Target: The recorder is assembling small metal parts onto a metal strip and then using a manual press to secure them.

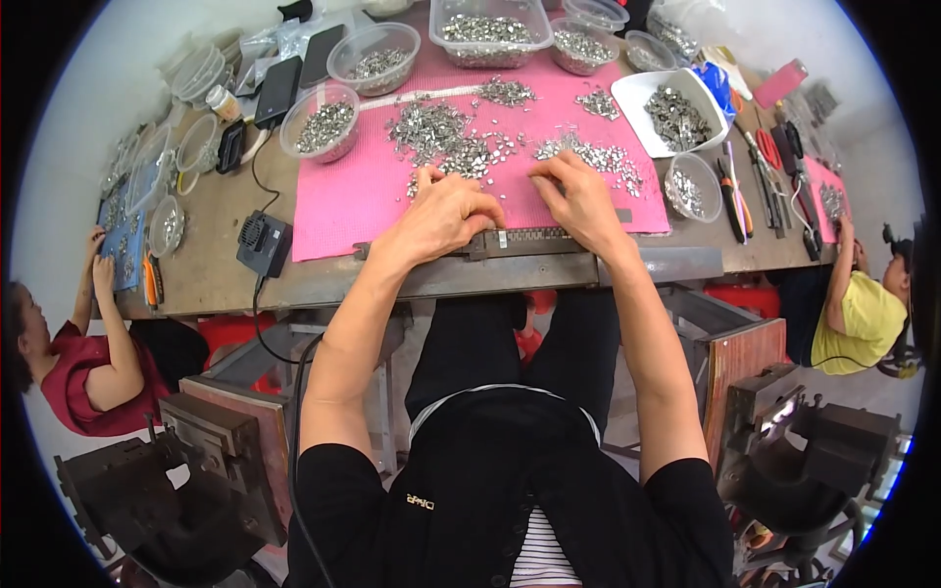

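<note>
A pink mat [323,216] lies before me with loose heaps of small silvery metal pieces [426,132] on it. At its near edge runs a long dark metal bar [534,242] with a row of small parts or slots along its top. My left hand [441,218] rests at the bar's left part, fingers curled and thumb low against it; anything between the fingers is hidden. Just above the bar's right part is my right hand [580,201], its thumb and forefinger pinched together beside a second heap of pieces [603,162]. Whatever that pinch holds is too small to make out.
Clear bowls [326,122], a rectangular tub [490,39] and a white tray [676,113] hold metal pieces. Pliers [733,201] lie right; a black boxy device [265,243] with a cable sits left. Co-workers sit at both sides, with bench vises [799,431] below.
</note>
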`<action>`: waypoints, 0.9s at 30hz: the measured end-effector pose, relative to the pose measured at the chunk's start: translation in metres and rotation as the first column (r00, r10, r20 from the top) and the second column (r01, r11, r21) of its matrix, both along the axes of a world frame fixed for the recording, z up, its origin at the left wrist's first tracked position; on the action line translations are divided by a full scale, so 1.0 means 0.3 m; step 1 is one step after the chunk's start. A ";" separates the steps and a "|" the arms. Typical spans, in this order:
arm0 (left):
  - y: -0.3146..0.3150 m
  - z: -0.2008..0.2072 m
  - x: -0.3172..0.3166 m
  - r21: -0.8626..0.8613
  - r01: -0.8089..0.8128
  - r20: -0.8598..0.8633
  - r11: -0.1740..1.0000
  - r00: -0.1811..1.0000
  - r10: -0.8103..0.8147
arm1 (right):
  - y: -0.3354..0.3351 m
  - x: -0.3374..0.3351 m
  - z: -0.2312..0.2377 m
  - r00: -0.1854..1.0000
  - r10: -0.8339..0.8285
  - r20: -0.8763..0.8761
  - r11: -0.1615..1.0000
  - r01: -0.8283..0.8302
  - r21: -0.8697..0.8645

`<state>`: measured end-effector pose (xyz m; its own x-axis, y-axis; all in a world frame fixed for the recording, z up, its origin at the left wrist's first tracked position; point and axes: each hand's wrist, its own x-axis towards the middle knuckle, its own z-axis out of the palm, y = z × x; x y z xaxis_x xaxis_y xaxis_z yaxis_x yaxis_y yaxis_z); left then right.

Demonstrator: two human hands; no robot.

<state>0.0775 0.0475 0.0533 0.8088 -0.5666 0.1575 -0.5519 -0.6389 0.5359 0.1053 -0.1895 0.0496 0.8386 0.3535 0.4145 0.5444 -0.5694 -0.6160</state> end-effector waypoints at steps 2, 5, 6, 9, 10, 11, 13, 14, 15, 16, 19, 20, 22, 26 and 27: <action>0.000 -0.010 -0.003 0.004 0.002 0.068 1.000 0.998 -0.002 | 0.029 0.064 -0.033 0.998 0.021 0.059 0.998 -0.017 -0.054; 0.000 -0.034 0.000 -0.034 -0.010 0.119 0.999 0.993 0.014 | 0.080 0.126 -0.044 0.986 0.025 0.165 0.986 0.003 -0.166; -0.001 -0.042 0.001 -0.033 -0.009 0.118 0.999 0.993 0.013 | 0.087 0.136 -0.050 0.986 0.024 0.165 0.986 0.004 -0.165; -0.007 -0.058 0.022 -0.194 -0.173 0.222 0.966 0.951 0.215 | 0.101 0.160 -0.065 0.987 0.047 0.156 0.979 -0.015 -0.203; -0.014 -0.058 0.041 -0.221 -0.210 0.312 0.952 0.910 0.273 | 0.102 0.162 -0.070 0.983 0.044 0.179 0.979 -0.007 -0.202; -0.021 -0.054 0.057 -0.243 -0.246 0.319 0.938 0.893 0.317 | 0.102 0.158 -0.072 0.979 0.041 0.200 0.979 0.001 -0.203; -0.041 -0.075 0.106 -0.236 -0.280 0.406 0.931 0.842 0.356 | 0.091 0.152 -0.071 0.987 0.034 0.159 0.979 -0.001 -0.202; -0.054 -0.083 0.126 -0.233 -0.315 0.489 0.920 0.780 0.391 | 0.082 0.149 -0.069 0.993 0.028 0.118 0.980 -0.004 -0.200; -0.066 -0.092 0.141 -0.234 -0.316 0.488 0.919 0.780 0.392 | 0.072 0.142 -0.067 0.993 0.029 0.118 0.980 -0.005 -0.201; -0.078 -0.102 0.154 -0.197 -0.371 0.463 0.907 0.780 0.420 | 0.060 0.134 -0.065 0.995 0.028 0.097 0.983 -0.010 -0.182; -0.100 -0.101 0.168 -0.115 -0.451 0.431 0.885 0.780 0.453 | 0.033 0.129 -0.066 0.997 0.014 0.071 0.988 -0.003 -0.152; -0.108 -0.099 0.171 -0.071 -0.475 0.424 0.877 0.782 0.457 | 0.025 0.129 -0.068 0.998 -0.001 0.068 0.990 0.011 -0.140; -0.119 -0.091 0.171 -0.042 -0.481 0.424 0.875 0.785 0.452 | 0.024 0.140 -0.068 0.998 -0.026 0.064 0.988 0.035 -0.149; -0.126 -0.078 0.167 0.005 -0.497 0.416 0.868 0.790 0.450 | 0.048 0.157 -0.080 0.995 -0.053 0.086 0.984 0.067 -0.163; -0.126 -0.083 0.168 0.006 -0.497 0.417 0.868 0.790 0.449 | 0.053 0.159 -0.082 0.995 -0.054 0.086 0.984 0.067 -0.162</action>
